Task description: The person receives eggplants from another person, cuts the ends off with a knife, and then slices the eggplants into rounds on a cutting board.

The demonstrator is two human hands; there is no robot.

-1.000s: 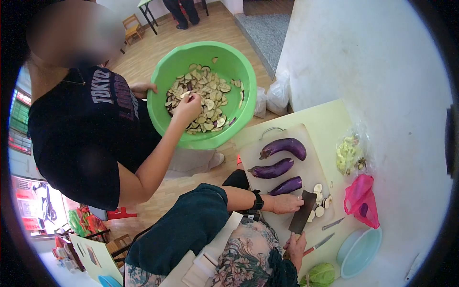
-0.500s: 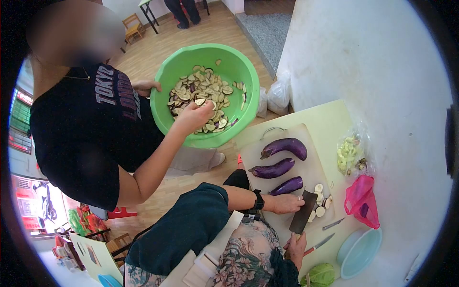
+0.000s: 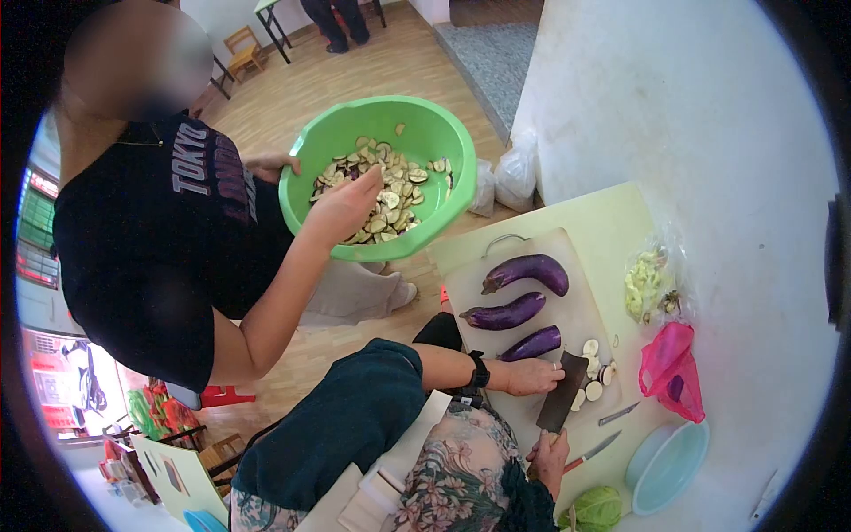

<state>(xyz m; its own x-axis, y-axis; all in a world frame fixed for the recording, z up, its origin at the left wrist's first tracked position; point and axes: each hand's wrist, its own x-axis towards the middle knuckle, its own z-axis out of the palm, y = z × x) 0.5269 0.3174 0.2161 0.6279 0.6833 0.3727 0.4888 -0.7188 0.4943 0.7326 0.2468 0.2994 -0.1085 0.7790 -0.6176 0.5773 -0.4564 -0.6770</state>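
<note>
One eggplant [image 3: 531,344] stays under the left hand's [image 3: 532,377] bunched fingers at 4 o'clock, right hand [image 3: 550,458] clamped on the cleaver [image 3: 562,395], slicing seemingly undisturbed as the green basin [image 3: 438,217] tips at 11 o'clock.

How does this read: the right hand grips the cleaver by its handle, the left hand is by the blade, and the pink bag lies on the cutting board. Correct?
Not quite: the head view shows the pink bag beside the cutting board, not on it. The right hand does grip the cleaver, with the left hand by the blade.
</note>
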